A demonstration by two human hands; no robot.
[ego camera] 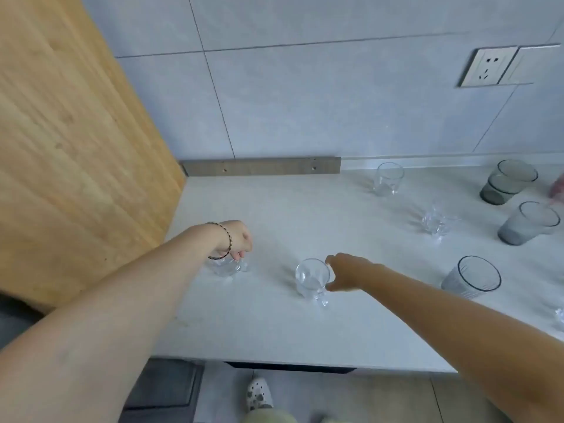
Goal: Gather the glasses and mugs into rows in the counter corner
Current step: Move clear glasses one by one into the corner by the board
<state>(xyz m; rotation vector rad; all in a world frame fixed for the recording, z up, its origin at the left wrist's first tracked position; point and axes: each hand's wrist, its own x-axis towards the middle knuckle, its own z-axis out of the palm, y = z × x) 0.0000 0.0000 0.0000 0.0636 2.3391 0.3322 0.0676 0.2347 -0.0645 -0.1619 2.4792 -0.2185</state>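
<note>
My left hand point(238, 241) grips a small clear glass point(229, 267) from above, near the wooden side panel at the counter's left. My right hand point(343, 274) holds a clear glass point(311, 277) by its right side, mid-counter. Further right stand another clear glass point(387, 179) by the back wall, a faceted clear glass point(438, 222), a ribbed grey tumbler point(471, 277), a grey tumbler point(529, 222) and two stacked smoky glasses point(506, 181).
The pale counter point(274, 325) meets a wooden panel point(70, 154) on the left and a tiled wall with a socket point(488, 67) behind. The front edge runs below my arms. Another person's fingertips point(558, 184) show at the far right edge.
</note>
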